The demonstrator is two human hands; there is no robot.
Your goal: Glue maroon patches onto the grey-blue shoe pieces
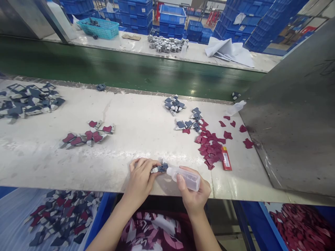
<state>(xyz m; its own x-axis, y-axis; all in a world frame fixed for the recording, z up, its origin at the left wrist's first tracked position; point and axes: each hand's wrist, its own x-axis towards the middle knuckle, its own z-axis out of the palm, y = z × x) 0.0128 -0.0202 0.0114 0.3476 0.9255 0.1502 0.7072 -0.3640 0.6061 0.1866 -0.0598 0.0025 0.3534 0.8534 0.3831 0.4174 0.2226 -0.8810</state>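
Near the front edge of the white table, my left hand (pixel 141 174) pinches a small dark blue and grey plastic part (pixel 162 167). My right hand (pixel 197 195) is wrapped round a translucent squeeze bottle (pixel 187 178), tilted so its nozzle end meets or nearly meets the part; the exact contact I cannot tell. To the right lies a heap of dark red flat pieces (pixel 211 150), with a red and yellow box (pixel 226 159) against it. Behind it are several blue-grey parts (pixel 175 104). On the left rest several grey parts with red inlays (pixel 89 136).
A large pile of blue-grey parts (pixel 28 99) lies far left. A second bottle (pixel 235 108) leans by the metal panel (pixel 293 111) on the right. Beyond runs a green conveyor belt (pixel 125 69). Below the table stand a bin of mixed parts (pixel 106 205) and a bin of red pieces (pixel 269 223).
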